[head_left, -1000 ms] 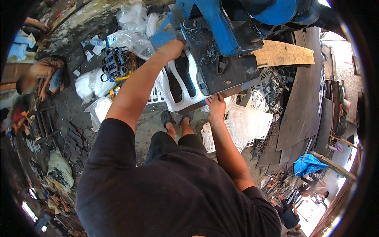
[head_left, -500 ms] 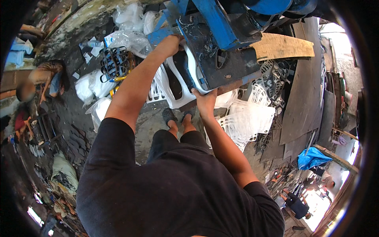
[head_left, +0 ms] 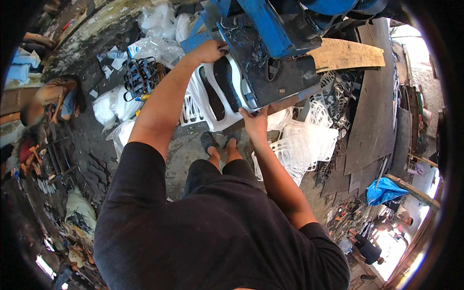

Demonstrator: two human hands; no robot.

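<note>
A white sheet (head_left: 221, 124) with large sole-shaped cut-outs hangs at the near edge of a dark, scuffed work plate (head_left: 295, 77). My left hand (head_left: 209, 52) is closed at the sheet's far left corner, by the plate's edge; its fingertips are partly hidden. Toward the near right corner, my right hand (head_left: 255, 122) pinches the sheet's rim between thumb and fingers. A curved white strip of the sheet runs along the plate's side between both hands. Dark material shows through the openings.
A blue machine arm (head_left: 266, 24) overhangs the plate. White cut-out sheets (head_left: 302, 142) are piled at right, below a curved yellowish board (head_left: 345, 55). Clear plastic bags (head_left: 159, 46) and a black strappy bundle (head_left: 140, 77) lie at left. Another person (head_left: 60, 94) crouches far left.
Both hands keep their places on the sheet. The sheet and my right hand sit slightly further right in view, and the whole scene has shifted a little.
</note>
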